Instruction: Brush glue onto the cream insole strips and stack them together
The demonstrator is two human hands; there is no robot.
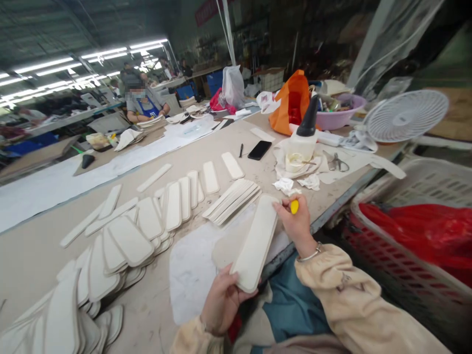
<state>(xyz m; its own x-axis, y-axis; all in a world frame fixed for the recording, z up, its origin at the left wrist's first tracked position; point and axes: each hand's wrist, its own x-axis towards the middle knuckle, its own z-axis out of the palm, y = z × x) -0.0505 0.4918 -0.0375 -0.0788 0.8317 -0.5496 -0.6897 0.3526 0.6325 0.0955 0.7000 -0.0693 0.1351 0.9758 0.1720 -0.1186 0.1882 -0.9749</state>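
Observation:
A long off-white padded strip with rounded ends (256,241) slants over the table's near edge. My left hand (223,297) grips its lower end, thumb on top and fingers underneath. At the upper right corner, the fingertips of my right hand (297,221) meet the strip's edge. That hand is also closed round a tool with a yellow handle (294,206); its working end is hidden. Just beyond the strip lies a fanned stack of thin strips (233,200). Many similar pieces (127,241) overlap in piles to the left. White paper (193,270) lies beneath my work.
A white glue bottle with black nozzle (302,142), scissors (336,162) and crumpled tissues (285,186) are at the right. Behind are a phone (259,150), an orange bag (289,110) and a fan (407,115). A basket (416,280) stands beside the table; a co-worker (145,105) sits beyond.

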